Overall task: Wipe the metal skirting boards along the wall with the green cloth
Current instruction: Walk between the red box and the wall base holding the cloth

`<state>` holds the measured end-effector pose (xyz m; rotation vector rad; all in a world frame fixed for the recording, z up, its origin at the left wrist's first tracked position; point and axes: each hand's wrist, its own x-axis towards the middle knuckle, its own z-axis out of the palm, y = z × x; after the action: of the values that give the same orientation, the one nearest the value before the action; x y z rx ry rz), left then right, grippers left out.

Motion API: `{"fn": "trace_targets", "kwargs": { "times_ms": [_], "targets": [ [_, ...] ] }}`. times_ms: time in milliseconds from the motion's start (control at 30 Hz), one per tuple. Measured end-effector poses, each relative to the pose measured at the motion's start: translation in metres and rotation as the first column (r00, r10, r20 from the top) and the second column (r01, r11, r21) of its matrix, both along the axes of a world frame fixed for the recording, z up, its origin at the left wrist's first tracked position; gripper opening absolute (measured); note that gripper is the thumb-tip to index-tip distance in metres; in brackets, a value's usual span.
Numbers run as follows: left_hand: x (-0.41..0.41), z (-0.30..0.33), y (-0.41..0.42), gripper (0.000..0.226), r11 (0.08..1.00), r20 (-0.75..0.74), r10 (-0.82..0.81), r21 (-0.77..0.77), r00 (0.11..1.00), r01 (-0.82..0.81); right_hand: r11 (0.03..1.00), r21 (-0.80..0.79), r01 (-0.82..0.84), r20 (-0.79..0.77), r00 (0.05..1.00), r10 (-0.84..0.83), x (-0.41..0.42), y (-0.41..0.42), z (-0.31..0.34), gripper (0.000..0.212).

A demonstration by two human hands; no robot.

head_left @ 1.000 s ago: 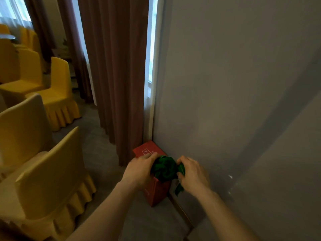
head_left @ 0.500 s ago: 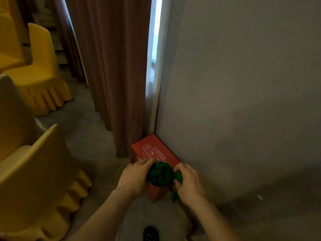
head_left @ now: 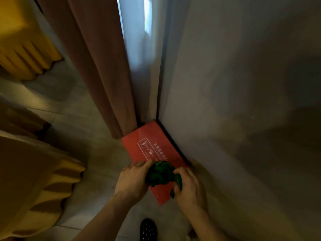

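A bunched green cloth (head_left: 160,173) is gripped between both hands in front of me, above a red box. My left hand (head_left: 132,180) grips its left side and my right hand (head_left: 188,187) grips its right side, with a green corner hanging below the fingers. The dark skirting board (head_left: 171,138) runs along the foot of the grey wall (head_left: 243,101), only a short stretch showing behind the red box. The cloth is not touching the skirting.
A red box (head_left: 149,146) with white print stands on the floor against the wall. Brown curtains (head_left: 97,66) hang to its left. Yellow-covered chairs (head_left: 34,180) crowd the left side. A dark shoe (head_left: 148,229) shows on the grey tiled floor.
The view has tipped downward and moved closer to the wall corner and red box. Both hands keep their hold on the cloth in the same pose.
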<state>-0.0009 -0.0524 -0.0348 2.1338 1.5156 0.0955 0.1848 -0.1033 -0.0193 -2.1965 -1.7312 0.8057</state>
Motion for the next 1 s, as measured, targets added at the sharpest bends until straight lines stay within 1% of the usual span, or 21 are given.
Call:
{"fn": "trace_targets", "kwargs": {
  "times_ms": [100, 167, 267, 333, 400, 500, 567, 700, 867, 1000],
  "targets": [
    [0.009, -0.038, 0.015, 0.06, 0.999, -0.003, 0.041, -0.022, 0.999, -0.041, 1.0, -0.026, -0.001, -0.021, 1.0, 0.0, 0.003, 0.017, -0.037, 0.043],
    [0.013, -0.061, 0.018, 0.07, 0.997, -0.031, 0.054, -0.046, 0.998, -0.056, 0.998, -0.047, -0.045, 0.032, 0.998, 0.046, 0.004, 0.024, -0.059, 0.051],
    [0.016, -0.091, 0.012, 0.097, 0.994, -0.115, -0.003, -0.113, 0.993, -0.01, 0.959, -0.222, -0.176, 0.129, 0.97, 0.208, 0.005, 0.029, -0.081, 0.074],
    [0.017, -0.106, 0.004, 0.109, 0.987, -0.164, -0.066, -0.158, 0.984, 0.04, 0.912, -0.322, -0.256, 0.138, 0.94, 0.312, 0.005, 0.031, -0.091, 0.084],
    [0.018, -0.117, -0.004, 0.113, 0.977, -0.189, -0.111, -0.199, 0.976, 0.073, 0.873, -0.382, -0.303, 0.131, 0.918, 0.375, 0.003, 0.029, -0.1, 0.088],
    [0.018, -0.121, -0.011, 0.11, 0.968, -0.215, -0.13, -0.239, 0.968, 0.077, 0.849, -0.422, -0.319, 0.136, 0.903, 0.407, 0.003, 0.026, -0.105, 0.088],
    [0.017, -0.116, -0.012, 0.105, 0.966, -0.223, -0.14, -0.246, 0.965, 0.083, 0.853, -0.414, -0.319, 0.144, 0.902, 0.408, 0.003, 0.024, -0.103, 0.088],
    [0.009, -0.088, -0.014, 0.097, 0.974, -0.21, -0.137, -0.205, 0.968, 0.093, 0.877, -0.363, -0.314, 0.181, 0.9, 0.397, 0.004, 0.016, -0.082, 0.088],
    [-0.007, -0.031, -0.031, 0.092, 0.991, -0.199, -0.083, -0.117, 0.976, 0.06, 0.915, -0.28, -0.291, 0.239, 0.902, 0.36, -0.007, -0.008, -0.034, 0.088],
    [-0.029, 0.021, -0.056, 0.093, 0.996, -0.188, -0.086, -0.04, 0.978, 0.08, 0.94, -0.235, -0.247, 0.278, 0.909, 0.309, -0.027, -0.042, 0.013, 0.087]
  ]
}}
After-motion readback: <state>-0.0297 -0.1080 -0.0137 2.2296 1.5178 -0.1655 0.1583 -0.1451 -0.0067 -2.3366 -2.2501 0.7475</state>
